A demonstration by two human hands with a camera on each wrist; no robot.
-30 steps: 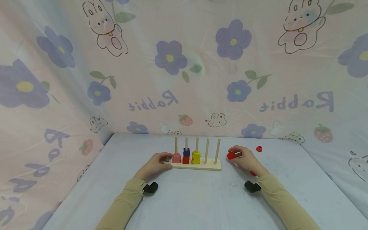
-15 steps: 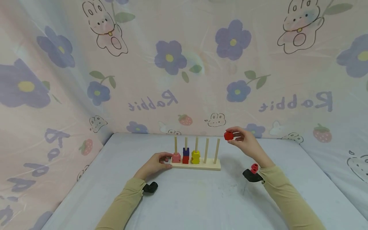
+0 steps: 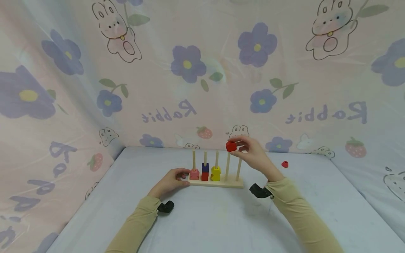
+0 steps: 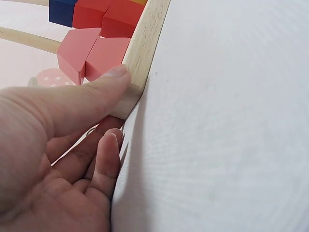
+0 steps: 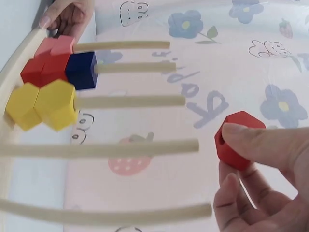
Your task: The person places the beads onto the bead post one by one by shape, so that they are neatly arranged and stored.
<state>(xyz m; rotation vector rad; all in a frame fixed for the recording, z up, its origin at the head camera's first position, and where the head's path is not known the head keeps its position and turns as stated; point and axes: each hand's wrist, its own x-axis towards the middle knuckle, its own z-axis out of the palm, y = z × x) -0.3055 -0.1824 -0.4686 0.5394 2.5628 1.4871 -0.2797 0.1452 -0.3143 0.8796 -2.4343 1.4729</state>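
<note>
My left hand grips the left end of a wooden peg stand. Its thumb lies along the edge of the base in the left wrist view. My right hand pinches a red hexagonal block between thumb and fingers. That block is up by the top of the fourth peg, apart from its tip in the right wrist view. Pink blocks are on the first peg. The second peg carries two red blocks under a dark blue block. Yellow blocks fill the lower third peg.
The fifth peg is bare and stands below my right hand. A small red piece lies on the white tabletop at the right, beyond my right forearm. A curtain printed with rabbits and flowers hangs behind the table.
My right hand has lifted the red hexagonal block off the right side of the table and carried it left to the fourth peg's top. The left hand has stayed put.
</note>
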